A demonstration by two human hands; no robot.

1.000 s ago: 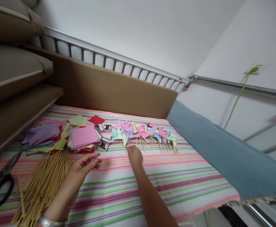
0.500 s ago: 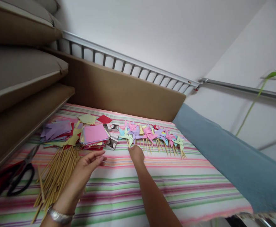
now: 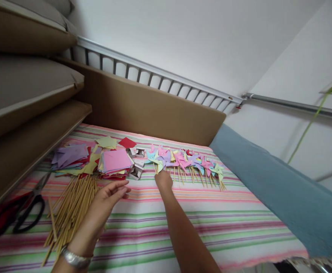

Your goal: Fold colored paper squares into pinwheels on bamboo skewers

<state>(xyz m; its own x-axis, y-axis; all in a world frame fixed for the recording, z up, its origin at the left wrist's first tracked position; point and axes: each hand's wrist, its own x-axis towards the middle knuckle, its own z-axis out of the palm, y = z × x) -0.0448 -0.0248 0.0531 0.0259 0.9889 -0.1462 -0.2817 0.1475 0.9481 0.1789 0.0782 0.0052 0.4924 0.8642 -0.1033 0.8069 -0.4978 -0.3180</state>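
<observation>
My right hand (image 3: 163, 182) is closed at the lower end of the stick of a paper pinwheel (image 3: 156, 160) with light blue and pale green blades. That pinwheel lies at the left end of a row of pastel paper pinwheels (image 3: 180, 159); my fingertips are partly hidden behind the hand. My left hand (image 3: 109, 199) hovers empty over the striped cloth, its fingers loosely bent and the thumb apart. It is right of a bundle of thin wooden sticks (image 3: 72, 208) and in front of a stack of coloured paper squares (image 3: 115, 161).
Black and red scissors (image 3: 31, 206) lie at the far left. A pile of cut coloured paper (image 3: 71, 155) and small open boxes (image 3: 137, 168) sit near the paper stack. A brown board (image 3: 149, 108) stands behind, beside stacked cushions (image 3: 29, 87).
My right hand has moved slightly up, nearer the pinwheel's blades. The left hand has kept its pose. The whole view has shifted a little.
</observation>
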